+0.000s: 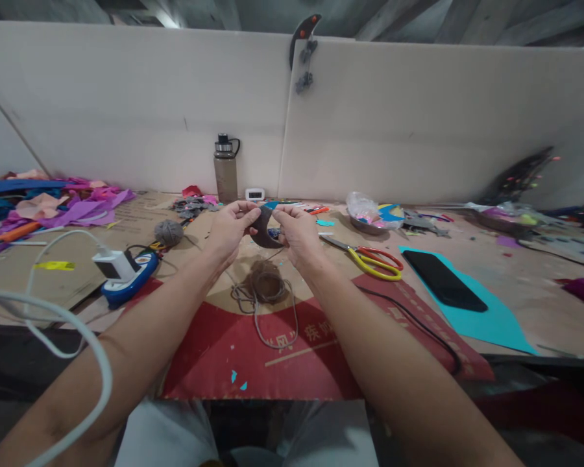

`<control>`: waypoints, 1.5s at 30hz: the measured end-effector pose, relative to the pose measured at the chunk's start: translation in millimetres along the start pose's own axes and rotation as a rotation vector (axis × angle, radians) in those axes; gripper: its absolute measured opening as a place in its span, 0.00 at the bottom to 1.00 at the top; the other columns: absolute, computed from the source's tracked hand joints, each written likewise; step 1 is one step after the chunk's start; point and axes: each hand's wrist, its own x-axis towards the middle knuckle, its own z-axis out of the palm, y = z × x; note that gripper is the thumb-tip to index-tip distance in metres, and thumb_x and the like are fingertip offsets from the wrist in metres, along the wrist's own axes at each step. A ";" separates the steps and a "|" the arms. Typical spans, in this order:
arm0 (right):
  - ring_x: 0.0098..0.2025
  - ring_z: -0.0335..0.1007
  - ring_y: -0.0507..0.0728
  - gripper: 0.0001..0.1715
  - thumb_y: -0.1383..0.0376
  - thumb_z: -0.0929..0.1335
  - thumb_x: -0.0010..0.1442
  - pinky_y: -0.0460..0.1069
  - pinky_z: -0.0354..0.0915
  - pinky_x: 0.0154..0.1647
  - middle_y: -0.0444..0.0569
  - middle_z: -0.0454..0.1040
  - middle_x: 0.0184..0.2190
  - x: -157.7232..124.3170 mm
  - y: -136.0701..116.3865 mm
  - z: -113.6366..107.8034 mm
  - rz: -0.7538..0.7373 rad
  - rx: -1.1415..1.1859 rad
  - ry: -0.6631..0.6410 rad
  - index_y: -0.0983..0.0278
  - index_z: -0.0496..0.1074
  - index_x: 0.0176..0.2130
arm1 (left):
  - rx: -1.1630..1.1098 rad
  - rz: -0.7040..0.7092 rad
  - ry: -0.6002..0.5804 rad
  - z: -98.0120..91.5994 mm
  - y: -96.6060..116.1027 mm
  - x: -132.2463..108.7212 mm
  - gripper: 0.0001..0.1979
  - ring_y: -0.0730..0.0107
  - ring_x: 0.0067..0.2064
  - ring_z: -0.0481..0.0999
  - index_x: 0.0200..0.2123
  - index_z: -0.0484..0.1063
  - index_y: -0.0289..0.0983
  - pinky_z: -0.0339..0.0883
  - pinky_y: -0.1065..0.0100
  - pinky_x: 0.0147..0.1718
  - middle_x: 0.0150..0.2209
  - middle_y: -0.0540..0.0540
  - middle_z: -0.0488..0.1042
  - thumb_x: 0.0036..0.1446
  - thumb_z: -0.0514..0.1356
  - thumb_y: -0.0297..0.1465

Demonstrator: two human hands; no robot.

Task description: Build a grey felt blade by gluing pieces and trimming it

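Note:
A dark grey crescent-shaped piece, felt-like in look, [261, 232] is held up above the table between my two hands. My left hand [231, 227] pinches its upper left side between thumb and fingers. My right hand [298, 233] has its fingers closed at the crescent's right side, near the lower tip; the fingertips are partly hidden. Below the hands, a loose tangle of thin grey-brown cord [267, 288] lies on the red and tan cardboard [199, 357]. One strand rises toward my right hand; whether it joins the crescent I cannot tell.
Scissors [377, 263] with yellow and red handles lie to the right, near a black phone [442, 280] on a turquoise sheet [503, 327]. On the left are a grey yarn ball [169, 232], a blue power strip [131, 279] and a white cable [104, 370]. A bottle [226, 172] stands behind.

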 end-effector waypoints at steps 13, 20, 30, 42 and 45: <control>0.18 0.47 0.44 0.09 0.62 0.69 0.45 0.43 0.45 0.19 0.36 0.59 0.18 2.9 6.4 -3.1 -0.138 -0.154 -0.020 0.65 0.70 0.28 | -0.037 -0.062 -0.017 2.0 8.6 -3.4 0.14 0.76 0.31 0.71 0.27 0.74 0.34 0.69 0.76 0.27 0.30 0.47 0.74 0.40 0.69 0.39; 0.18 0.46 0.44 0.10 0.60 0.69 0.47 0.44 0.45 0.18 0.37 0.60 0.19 3.2 7.0 -5.1 -0.112 -0.127 -0.082 0.64 0.71 0.30 | -0.078 -0.062 -0.024 -0.6 7.3 -1.6 0.11 0.76 0.30 0.71 0.26 0.74 0.34 0.69 0.75 0.27 0.28 0.49 0.72 0.41 0.68 0.35; 0.17 0.42 0.44 0.09 0.61 0.69 0.48 0.43 0.43 0.16 0.35 0.54 0.17 -2.5 -3.8 -8.0 -0.062 -0.070 -0.254 0.63 0.68 0.27 | -0.067 -0.099 -0.071 -5.7 10.5 1.8 0.10 0.75 0.29 0.73 0.29 0.72 0.34 0.68 0.76 0.23 0.28 0.48 0.73 0.44 0.66 0.32; 0.19 0.50 0.45 0.10 0.60 0.69 0.49 0.43 0.50 0.19 0.38 0.62 0.20 3.0 2.2 -2.9 -0.154 -0.151 -0.162 0.64 0.69 0.30 | 0.107 0.164 -0.178 2.4 0.5 -0.9 0.11 0.71 0.35 0.74 0.34 0.74 0.33 0.69 0.68 0.38 0.33 0.45 0.77 0.44 0.65 0.30; 0.21 0.53 0.46 0.09 0.60 0.69 0.48 0.43 0.52 0.21 0.38 0.63 0.20 3.8 2.5 -3.3 -0.160 -0.153 -0.155 0.64 0.69 0.29 | 0.202 0.204 -0.222 4.4 2.5 -2.6 0.14 0.69 0.37 0.75 0.35 0.74 0.34 0.68 0.65 0.41 0.35 0.45 0.78 0.42 0.66 0.29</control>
